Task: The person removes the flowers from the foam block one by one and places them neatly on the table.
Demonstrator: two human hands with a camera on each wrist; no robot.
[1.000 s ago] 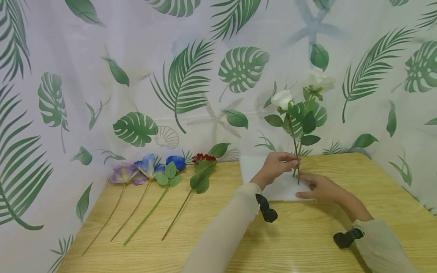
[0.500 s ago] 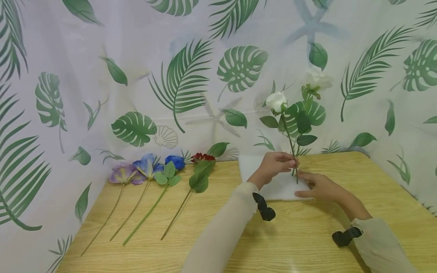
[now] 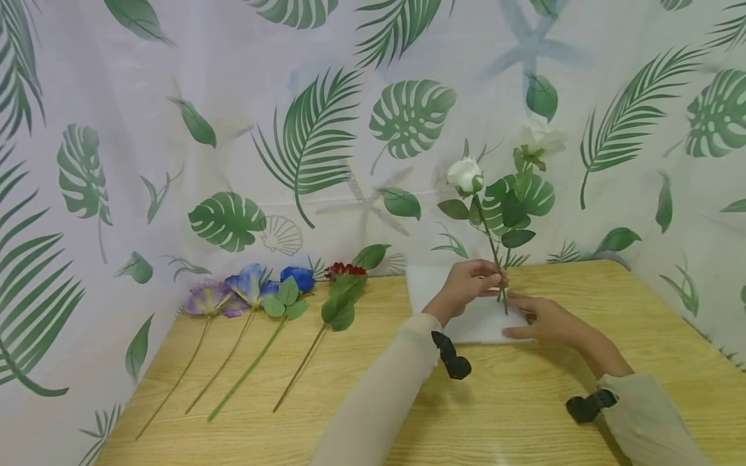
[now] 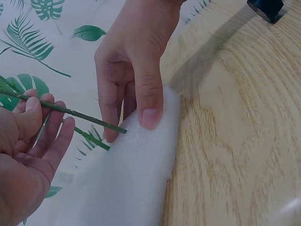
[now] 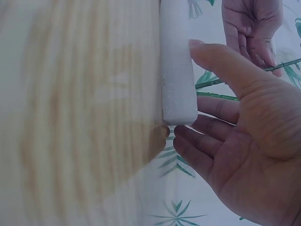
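My left hand (image 3: 469, 285) pinches the thin stem of a white rose (image 3: 465, 175), which leans left above a white foam slab (image 3: 428, 285). In the left wrist view the lower end of that stem (image 4: 94, 119) reaches the foam's top; whether it has gone in cannot be told. Just behind, a second white rose (image 3: 539, 139) stands upright, its stem ending at the foam. My right hand (image 3: 553, 320) holds the slab's right end, thumb on the near side and fingers on the far side, as the right wrist view shows with the foam (image 5: 178, 70) between them.
To the left lie several artificial flowers in a row on the wooden table (image 3: 326, 433): a purple one (image 3: 210, 298), a light blue one (image 3: 250, 285), a blue rose (image 3: 298, 278) and a red flower (image 3: 345, 270). A leaf-printed curtain (image 3: 350, 58) hangs behind.
The head of the pinched white rose has tilted left, while the second rose has stayed almost in place. Both hands have kept nearly the same position.
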